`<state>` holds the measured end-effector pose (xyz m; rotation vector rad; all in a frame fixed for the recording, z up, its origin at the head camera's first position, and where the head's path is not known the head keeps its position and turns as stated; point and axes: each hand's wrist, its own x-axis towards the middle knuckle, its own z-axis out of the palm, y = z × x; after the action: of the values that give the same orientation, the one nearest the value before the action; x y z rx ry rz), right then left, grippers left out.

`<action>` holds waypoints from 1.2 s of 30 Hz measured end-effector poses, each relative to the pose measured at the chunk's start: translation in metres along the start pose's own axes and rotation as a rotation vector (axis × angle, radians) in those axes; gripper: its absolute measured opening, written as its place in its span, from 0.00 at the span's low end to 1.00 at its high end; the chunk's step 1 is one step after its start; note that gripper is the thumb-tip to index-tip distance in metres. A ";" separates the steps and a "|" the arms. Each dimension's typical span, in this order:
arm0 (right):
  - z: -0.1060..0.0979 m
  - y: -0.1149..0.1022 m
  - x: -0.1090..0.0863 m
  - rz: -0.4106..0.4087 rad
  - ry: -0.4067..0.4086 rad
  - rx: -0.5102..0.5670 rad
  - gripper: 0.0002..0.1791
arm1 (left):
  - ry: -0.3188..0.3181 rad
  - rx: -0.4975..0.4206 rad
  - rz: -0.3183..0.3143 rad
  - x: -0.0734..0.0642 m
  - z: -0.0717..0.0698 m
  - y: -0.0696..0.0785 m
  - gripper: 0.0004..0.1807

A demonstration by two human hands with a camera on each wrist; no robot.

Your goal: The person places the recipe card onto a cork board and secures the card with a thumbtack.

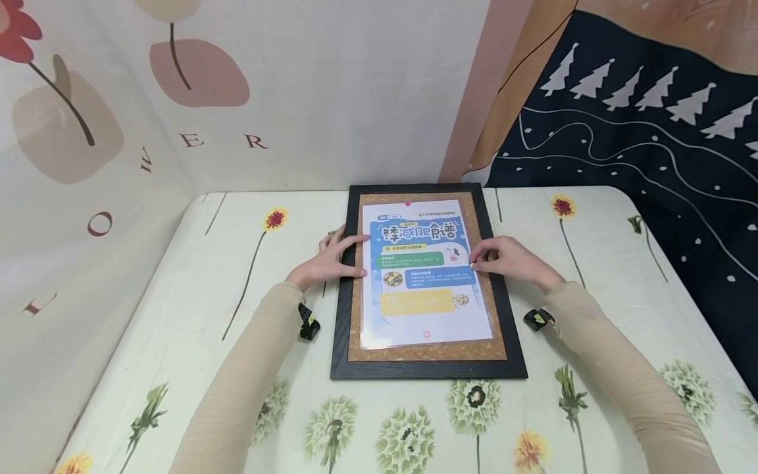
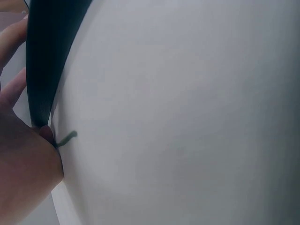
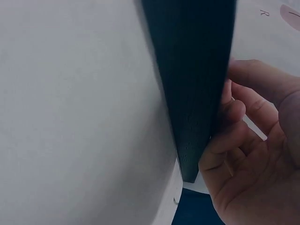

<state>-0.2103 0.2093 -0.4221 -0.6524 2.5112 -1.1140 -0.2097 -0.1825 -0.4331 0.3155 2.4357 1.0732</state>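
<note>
A printed sheet (image 1: 438,322) with blue, green and yellow panels lies on a cork board (image 1: 429,351) in a black frame (image 1: 429,370). A pink push pin (image 1: 408,204) sits at the sheet's top edge and another pink pin (image 1: 426,334) near its bottom. My left hand (image 1: 324,263) spans the frame's left side, thumb and forefinger extended onto the sheet's left edge. At the sheet's right edge, my right hand (image 1: 508,259) pinches a small pale push pin (image 1: 472,265), mostly hidden by the fingertips. The right wrist view shows its curled fingers (image 3: 229,140) beside the frame.
A floral cloth (image 1: 237,263) covers the table under the frame. Behind stand a pale printed curtain (image 1: 331,99) and, at the right, a dark blue cloth (image 1: 639,151) with white trees. Black wrist cameras (image 1: 539,319) sit by both forearms.
</note>
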 end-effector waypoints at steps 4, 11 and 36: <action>-0.001 0.000 0.000 -0.009 0.006 0.017 0.04 | -0.001 0.002 0.000 0.000 0.000 0.000 0.43; -0.002 0.003 0.000 0.017 0.041 0.077 0.06 | -0.006 -0.007 -0.002 0.000 0.001 -0.001 0.43; -0.008 -0.010 0.013 0.249 -0.029 0.120 0.11 | -0.007 -0.014 -0.009 0.001 -0.001 0.000 0.43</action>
<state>-0.2220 0.2018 -0.4105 -0.3118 2.3982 -1.1416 -0.2106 -0.1827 -0.4332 0.3024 2.4202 1.0830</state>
